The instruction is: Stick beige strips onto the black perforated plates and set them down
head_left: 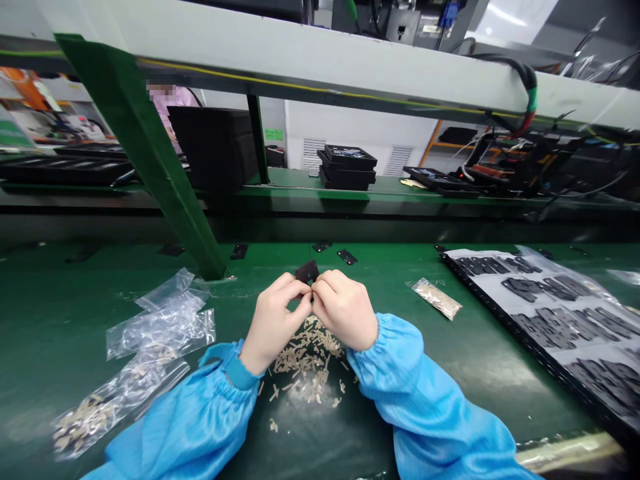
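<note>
My left hand (277, 317) and my right hand (346, 308) meet fingertip to fingertip over the green tabletop. Both are closed in a pinch around a small flat black plate (307, 271), which sticks up beyond the fingers. Its lower edge is hidden by the fingertips, and whether a smaller piece is between them I cannot tell. Just below the hands lies a loose heap of small beige pieces (305, 357), some scattered toward me.
Clear plastic bags (160, 327) lie to the left, one with beige pieces. On the right are a small filled bag (436, 298) and a large tray (545, 313) of black parts. A green post (145, 153) slants down at the left; black plates (347, 257) lie farther back.
</note>
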The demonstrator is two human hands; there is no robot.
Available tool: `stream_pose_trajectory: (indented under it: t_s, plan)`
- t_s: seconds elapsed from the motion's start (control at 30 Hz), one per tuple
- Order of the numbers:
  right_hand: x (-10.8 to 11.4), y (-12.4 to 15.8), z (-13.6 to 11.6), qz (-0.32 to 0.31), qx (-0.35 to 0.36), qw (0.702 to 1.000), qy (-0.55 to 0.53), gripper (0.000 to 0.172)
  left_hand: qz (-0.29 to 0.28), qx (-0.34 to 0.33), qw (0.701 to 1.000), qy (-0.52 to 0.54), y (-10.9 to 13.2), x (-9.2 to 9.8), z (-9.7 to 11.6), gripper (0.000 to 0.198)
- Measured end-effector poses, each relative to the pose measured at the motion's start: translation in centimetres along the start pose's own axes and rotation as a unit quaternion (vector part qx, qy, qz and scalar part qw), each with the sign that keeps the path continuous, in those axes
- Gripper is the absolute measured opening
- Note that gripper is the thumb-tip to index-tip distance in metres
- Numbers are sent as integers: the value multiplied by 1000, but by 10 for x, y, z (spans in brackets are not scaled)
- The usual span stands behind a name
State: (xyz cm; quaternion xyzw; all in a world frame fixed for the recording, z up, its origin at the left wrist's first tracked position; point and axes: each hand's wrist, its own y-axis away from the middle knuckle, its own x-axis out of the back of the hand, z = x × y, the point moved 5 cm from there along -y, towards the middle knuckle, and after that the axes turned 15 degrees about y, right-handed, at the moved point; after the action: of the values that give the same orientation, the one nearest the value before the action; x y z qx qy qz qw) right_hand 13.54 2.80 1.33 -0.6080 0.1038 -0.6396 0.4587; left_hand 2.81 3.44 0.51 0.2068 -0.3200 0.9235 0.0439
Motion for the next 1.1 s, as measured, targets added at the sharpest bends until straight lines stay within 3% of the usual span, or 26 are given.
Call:
stream_pose_trajectory:
  t_s: [0.43,0.6,0.8,1.0,1.1]
  plan:
    - [1,0,4,-4,-30,999,-32,19,-13,16,999,29,-3,1,0,14]
    - [11,-1,14,1,-63,994,-86,15,-5,6,999,45,-7,10,4,15]
    - [10,-2,12,-24,-54,988,-144,26,7,-10,999,46,-9,20,6,16]
    - [7,-3,11,-9,-87,965,-247,5,-13,-22,999,37,-7,16,7,14]
    - [9,-3,16,13,-101,958,-267,11,-10,-19,999,34,-8,18,6,15]
